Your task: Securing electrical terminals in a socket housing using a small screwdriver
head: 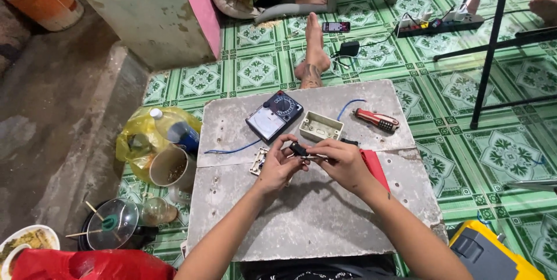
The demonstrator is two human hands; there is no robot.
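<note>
Both hands pinch-grip: left hand [278,167] and right hand [342,164] clamped on small black part [298,150], probably mid-assembly; mating needs alignment, white box [320,127] just beyond.

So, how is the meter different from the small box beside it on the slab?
The meter is dark blue-black with a pale dial window and a round knob; the small box is plain cream. The meter is a closed device lying face up, while the box is an open, hollow shell. The meter is the larger of the two. Both lie on the grey slab, beyond the left hand and right hand.
</note>
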